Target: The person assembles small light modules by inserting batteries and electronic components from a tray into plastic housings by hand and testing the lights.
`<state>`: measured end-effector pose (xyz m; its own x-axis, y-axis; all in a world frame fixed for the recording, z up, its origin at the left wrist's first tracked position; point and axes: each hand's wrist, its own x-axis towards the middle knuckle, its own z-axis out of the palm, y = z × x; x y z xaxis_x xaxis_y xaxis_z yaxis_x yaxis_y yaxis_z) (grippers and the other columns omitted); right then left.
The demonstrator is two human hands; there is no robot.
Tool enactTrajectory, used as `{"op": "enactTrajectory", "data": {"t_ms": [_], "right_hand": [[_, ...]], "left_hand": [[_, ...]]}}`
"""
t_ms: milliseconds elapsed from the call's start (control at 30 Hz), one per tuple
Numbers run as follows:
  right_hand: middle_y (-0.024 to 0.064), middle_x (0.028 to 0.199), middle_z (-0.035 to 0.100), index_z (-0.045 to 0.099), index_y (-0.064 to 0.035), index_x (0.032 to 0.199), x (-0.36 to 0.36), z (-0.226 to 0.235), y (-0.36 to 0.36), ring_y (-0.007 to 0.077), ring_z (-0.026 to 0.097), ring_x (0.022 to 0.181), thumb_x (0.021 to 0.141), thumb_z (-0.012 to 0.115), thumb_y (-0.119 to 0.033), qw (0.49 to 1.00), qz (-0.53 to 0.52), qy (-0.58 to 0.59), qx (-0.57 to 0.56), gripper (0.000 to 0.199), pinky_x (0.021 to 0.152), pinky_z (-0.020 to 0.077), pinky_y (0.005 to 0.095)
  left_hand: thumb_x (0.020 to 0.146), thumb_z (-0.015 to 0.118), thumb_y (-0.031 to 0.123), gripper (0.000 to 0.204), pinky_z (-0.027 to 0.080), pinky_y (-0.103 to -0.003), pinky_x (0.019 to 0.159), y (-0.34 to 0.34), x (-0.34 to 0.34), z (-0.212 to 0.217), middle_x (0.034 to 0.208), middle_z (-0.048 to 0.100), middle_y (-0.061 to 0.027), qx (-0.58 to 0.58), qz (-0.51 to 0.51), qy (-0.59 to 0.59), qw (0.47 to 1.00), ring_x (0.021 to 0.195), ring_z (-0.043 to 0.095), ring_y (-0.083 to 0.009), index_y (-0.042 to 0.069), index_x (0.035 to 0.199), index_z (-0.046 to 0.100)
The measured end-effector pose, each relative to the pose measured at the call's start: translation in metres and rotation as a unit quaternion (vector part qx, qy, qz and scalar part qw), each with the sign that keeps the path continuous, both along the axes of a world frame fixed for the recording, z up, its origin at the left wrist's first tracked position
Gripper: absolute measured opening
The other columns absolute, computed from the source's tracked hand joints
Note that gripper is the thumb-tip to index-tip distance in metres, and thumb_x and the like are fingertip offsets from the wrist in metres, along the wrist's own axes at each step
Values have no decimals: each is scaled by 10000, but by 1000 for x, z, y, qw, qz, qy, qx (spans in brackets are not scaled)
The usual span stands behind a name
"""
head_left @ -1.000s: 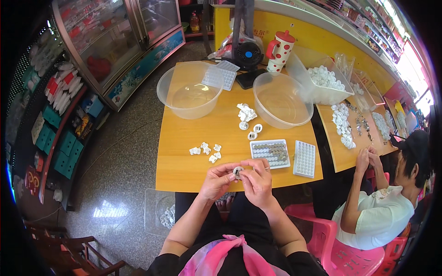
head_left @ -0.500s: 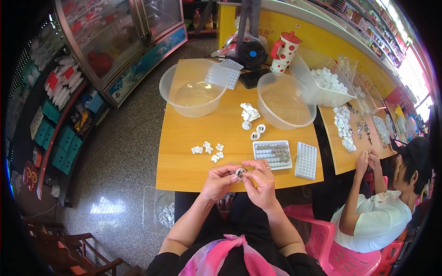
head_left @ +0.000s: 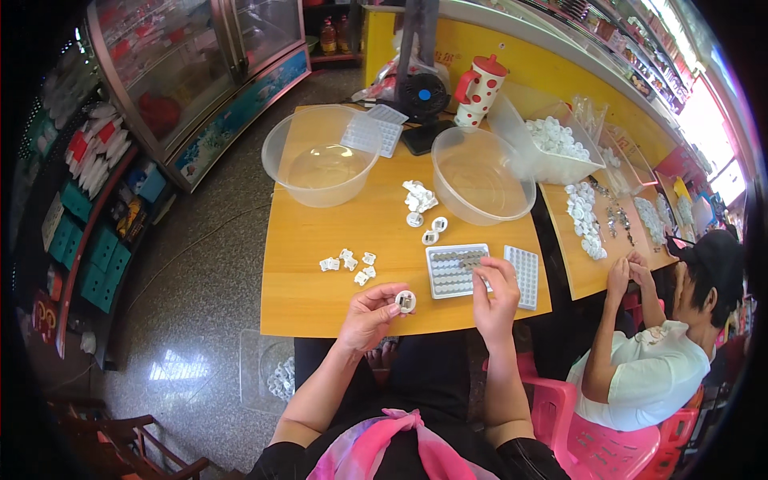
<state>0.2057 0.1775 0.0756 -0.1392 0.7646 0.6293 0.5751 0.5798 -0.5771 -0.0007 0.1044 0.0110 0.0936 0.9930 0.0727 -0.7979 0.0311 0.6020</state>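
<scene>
I see L hand pinching white disc lower ctr, prob face-up for access. R hand's fingertips close together by tray, can't tell if gripping

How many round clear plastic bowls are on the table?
2: the left bowl near the far-left corner; the right bowl in front of the red-spotted mug. None seem hidden.

Smooth white plastic makes up the round casing in the left hand. Beside the fingertips of the right hand, the compartmented tray is slightly glossy white plastic, and its grey discs look like dull metal. The tabletop around both hands looks like smooth, lightly shiny wood. Beyond the left hand, the basin is translucent, glossy plastic; nearer the body, the scarf is soft-looking cloth.
</scene>
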Motion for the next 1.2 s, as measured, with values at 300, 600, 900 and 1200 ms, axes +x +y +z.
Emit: {"op": "enactTrajectory", "data": {"t_ms": [300,600,900,1200], "right_hand": [[163,1070,569,687,-63,829,-23,-16,31,326,531,948,706,644,-34,982,15,-189,21,133,761,389,420],[159,1174,541,635,-39,815,-36,-24,38,322,495,1058,658,650,-5,957,21,-287,40,161,816,362,434],[176,1140,560,571,-4,789,-39,-7,10,336,537,1004,668,654,-6,979,99,-156,87,148,834,370,425],[108,1090,599,610,-30,808,-54,3,-31,269,569,982,654,667,-22,968,144,-130,156,164,812,395,371]], "left_hand": [[842,643,43,308,503,-277,773,1,1,3,995,653,-119,-11,7,12,1000,864,637,-204,-22,1139,600],[858,621,31,324,478,-274,783,1,1,1,1012,648,-114,1,-3,7,1000,898,630,-195,-27,1174,578],[862,615,31,324,474,-275,782,1,-1,-1,1022,646,-118,5,1,3,1000,909,626,-192,-25,1179,575],[867,609,25,322,470,-281,816,1,-2,-6,1063,635,-110,13,-3,-8,1000,956,590,-162,-28,1183,572]]}}
